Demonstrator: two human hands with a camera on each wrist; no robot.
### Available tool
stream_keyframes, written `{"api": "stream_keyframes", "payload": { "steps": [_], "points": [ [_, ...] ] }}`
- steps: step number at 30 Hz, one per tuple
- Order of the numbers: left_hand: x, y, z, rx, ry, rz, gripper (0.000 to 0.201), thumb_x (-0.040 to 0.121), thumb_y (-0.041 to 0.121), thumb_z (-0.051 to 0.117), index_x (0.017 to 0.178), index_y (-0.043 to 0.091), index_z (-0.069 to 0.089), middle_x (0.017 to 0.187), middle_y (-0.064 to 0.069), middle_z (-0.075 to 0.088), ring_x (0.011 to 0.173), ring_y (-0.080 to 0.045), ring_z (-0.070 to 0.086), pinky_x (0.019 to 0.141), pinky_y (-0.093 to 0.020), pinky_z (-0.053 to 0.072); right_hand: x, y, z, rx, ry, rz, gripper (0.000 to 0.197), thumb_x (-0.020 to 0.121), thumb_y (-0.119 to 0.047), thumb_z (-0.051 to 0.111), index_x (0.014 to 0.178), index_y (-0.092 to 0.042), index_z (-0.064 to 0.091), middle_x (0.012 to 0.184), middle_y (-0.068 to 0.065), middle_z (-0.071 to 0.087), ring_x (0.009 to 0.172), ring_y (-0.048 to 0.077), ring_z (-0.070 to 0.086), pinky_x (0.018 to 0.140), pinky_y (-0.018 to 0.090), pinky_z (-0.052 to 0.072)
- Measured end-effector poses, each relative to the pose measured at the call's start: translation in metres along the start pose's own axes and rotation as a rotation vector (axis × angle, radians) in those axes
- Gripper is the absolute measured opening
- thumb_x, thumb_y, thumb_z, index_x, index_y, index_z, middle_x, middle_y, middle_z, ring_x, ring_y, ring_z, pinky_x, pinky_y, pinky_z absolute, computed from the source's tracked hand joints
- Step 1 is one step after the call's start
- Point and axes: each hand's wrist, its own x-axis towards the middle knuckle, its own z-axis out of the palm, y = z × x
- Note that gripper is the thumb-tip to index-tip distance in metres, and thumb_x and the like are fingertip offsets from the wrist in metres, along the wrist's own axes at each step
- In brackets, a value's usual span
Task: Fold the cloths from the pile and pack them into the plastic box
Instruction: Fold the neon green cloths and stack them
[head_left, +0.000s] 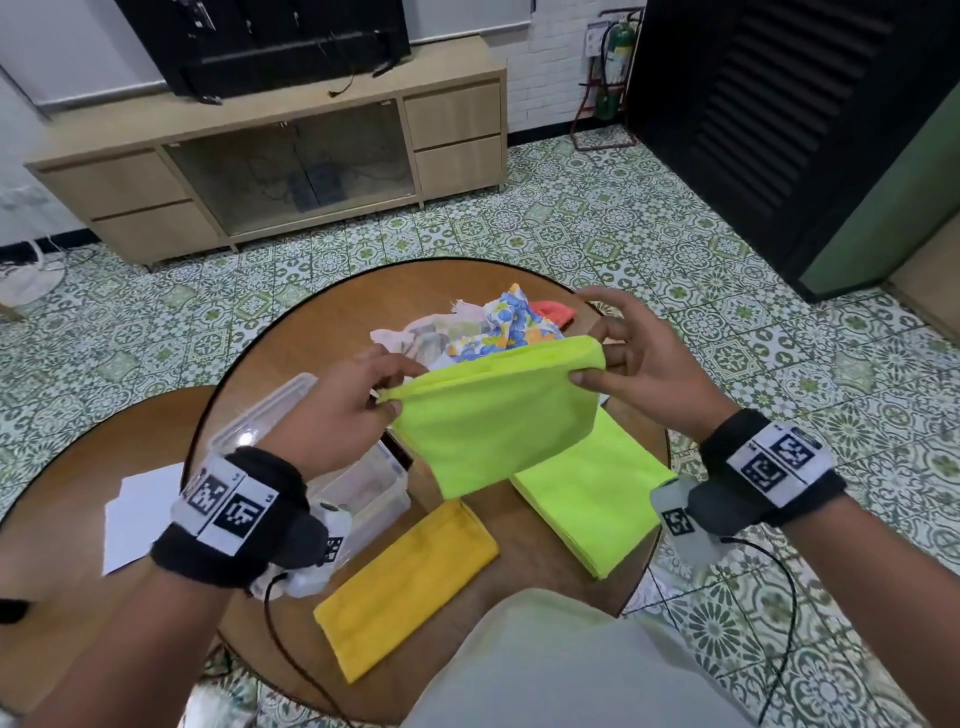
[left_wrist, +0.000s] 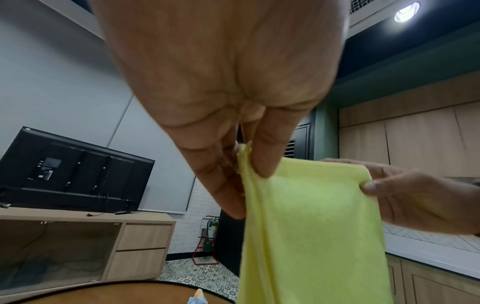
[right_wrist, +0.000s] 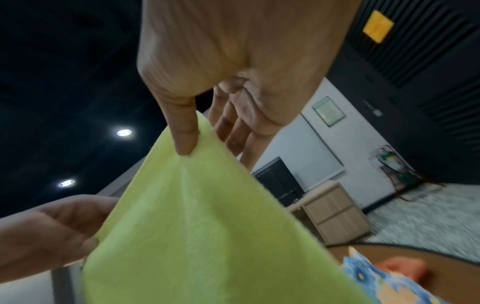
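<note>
Two hands hold one lime-green cloth (head_left: 493, 421) up above the round table (head_left: 322, 332), each pinching a top corner. Left hand (head_left: 332, 410) has thumb and fingers clamped together on the cloth's left corner; from the left wrist view the thumb presses the bunched edge against the fingers (left_wrist: 218, 185). Right hand (head_left: 644, 364) pinches the right corner between thumb and forefinger, its other fingers spread loosely away from the cloth. Both wrists wear black bands with printed markers. The held cloth hangs doubled over, its lower edge clear of the table. Directly beneath it, toward 5 o'clock, lies a folded lime-green cloth (head_left: 597, 499); toward 7 o'clock lies a folded yellow cloth (head_left: 405, 582). Beyond the hands at 12 o'clock sits the pile (head_left: 488, 322) of unfolded cloths, floral and orange among them. At 8 o'clock from the held cloth stands the clear plastic box (head_left: 374, 493), partly hidden by the left wrist; its contents cannot be made out.
</note>
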Motion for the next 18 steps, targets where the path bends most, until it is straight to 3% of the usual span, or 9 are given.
{"api": "stream_keyframes", "payload": {
  "steps": [3,5,6,8,10,11,13,15,18],
  "points": [
    [0.004,0.011,0.007,-0.003,-0.126,0.002,0.054,0.07,0.024,0.066,0.12,0.039,0.053,0.102,0.007,0.051,0.081,-0.003,0.05,0.073,-0.031,0.046,0.002,-0.017,0.011,-0.083,-0.09,-0.092,0.061,0.078,-0.006,0.075,0.13,-0.029,0.055,0.09,0.007,0.052,0.083,0.02,0.059,0.08,0.05,0.052],
    [0.012,0.031,0.018,0.005,-0.161,0.055,0.067,0.073,0.057,0.072,0.132,0.042,0.043,0.12,0.019,0.05,0.102,-0.001,0.049,0.087,-0.023,0.043,0.006,-0.027,0.023,-0.138,-0.12,-0.161,0.058,0.078,-0.009,0.076,0.126,-0.035,0.056,0.088,-0.003,0.053,0.081,0.015,0.057,0.078,0.041,0.052],
    [0.018,0.042,0.024,-0.046,-0.152,0.062,0.068,0.072,0.06,0.074,0.131,0.04,0.046,0.119,0.024,0.051,0.106,0.004,0.048,0.087,-0.015,0.04,0.009,-0.031,0.029,-0.155,-0.118,-0.204,0.058,0.079,-0.008,0.076,0.126,-0.035,0.056,0.088,-0.002,0.053,0.081,0.016,0.058,0.079,0.04,0.052],
    [0.031,0.059,0.037,-0.214,-0.117,0.048,0.042,0.077,0.045,0.076,0.114,0.034,0.059,0.104,0.025,0.061,0.093,0.006,0.058,0.074,-0.009,0.043,0.014,-0.037,0.032,-0.166,-0.086,-0.27,0.056,0.079,-0.01,0.078,0.127,-0.029,0.055,0.09,0.002,0.056,0.082,0.023,0.06,0.078,0.047,0.053],
    [0.041,0.064,0.044,-0.31,-0.085,0.048,0.021,0.085,0.033,0.073,0.104,0.027,0.066,0.095,0.013,0.07,0.087,-0.004,0.065,0.071,-0.02,0.049,0.017,-0.039,0.018,-0.256,-0.088,-0.215,0.065,0.073,-0.025,0.085,0.129,-0.032,0.053,0.098,-0.008,0.061,0.087,0.018,0.064,0.08,0.045,0.054],
    [0.043,0.063,0.046,-0.308,-0.068,0.078,0.019,0.086,0.03,0.071,0.105,0.025,0.067,0.097,0.01,0.071,0.089,-0.006,0.066,0.074,-0.025,0.051,0.016,-0.037,0.007,-0.386,-0.166,-0.116,0.068,0.067,-0.031,0.089,0.126,-0.038,0.055,0.101,-0.017,0.063,0.091,0.008,0.065,0.082,0.031,0.054],
    [0.044,0.057,0.046,-0.243,-0.023,0.144,0.018,0.089,0.03,0.068,0.107,0.028,0.066,0.101,0.015,0.068,0.094,-0.004,0.063,0.081,-0.025,0.05,0.007,-0.021,-0.018,-0.71,-0.393,0.117,0.045,0.061,-0.032,0.092,0.095,-0.043,0.063,0.085,-0.032,0.063,0.087,-0.01,0.061,0.072,0.004,0.042],
    [0.046,0.046,0.046,-0.193,-0.039,0.152,0.016,0.09,0.029,0.066,0.106,0.033,0.063,0.098,0.025,0.063,0.092,0.001,0.06,0.08,-0.017,0.046,-0.009,0.004,-0.041,-0.758,-0.393,0.228,0.027,0.063,-0.035,0.089,0.066,-0.033,0.062,0.062,-0.024,0.062,0.065,-0.005,0.058,0.057,0.01,0.038],
    [0.045,0.021,0.057,-0.196,-0.184,0.065,0.013,0.092,0.026,0.065,0.105,0.026,0.063,0.1,0.018,0.067,0.092,-0.001,0.062,0.079,-0.024,0.049,-0.041,0.034,-0.056,-0.495,-0.172,0.237,0.02,0.067,-0.042,0.081,0.068,-0.025,0.071,0.065,-0.004,0.067,0.058,0.004,0.057,0.056,0.025,0.04]
  ]
}}
